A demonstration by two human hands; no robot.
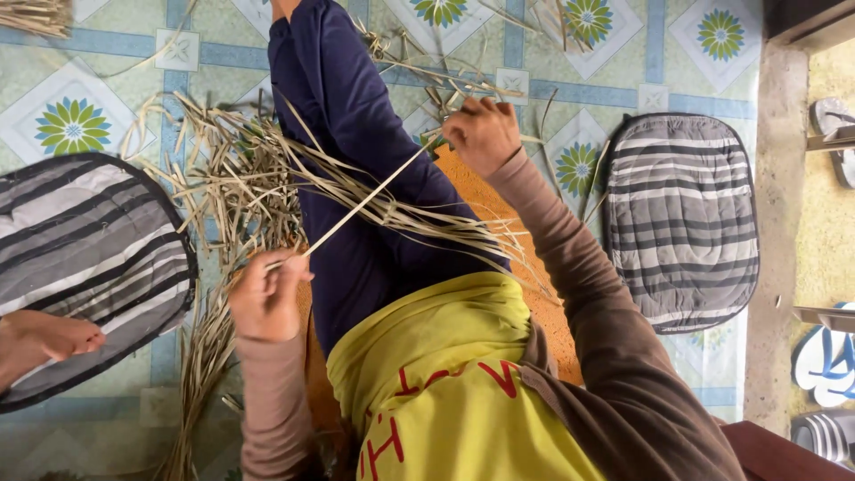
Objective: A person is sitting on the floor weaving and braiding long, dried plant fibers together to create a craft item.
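Note:
I sit on the floor with my legs in navy trousers (356, 116) stretched out ahead. My left hand (265, 298) pinches the near end of a long pale leaf strip (365, 203). This strip runs taut and slanting up to my right hand (483, 134), which is closed on its far end above my knee. Something small and green shows at the right hand's fingers; I cannot tell what it is. A loose heap of dried leaf strips (240, 169) lies across my lap and spreads over the floor to the left.
Grey striped cushions lie at the left (85, 258) and at the right (681, 218). Another person's bare foot (44, 340) rests on the left cushion. The floor (71, 125) has a flower tile pattern. Sandals (824, 361) sit by the concrete ledge at the right.

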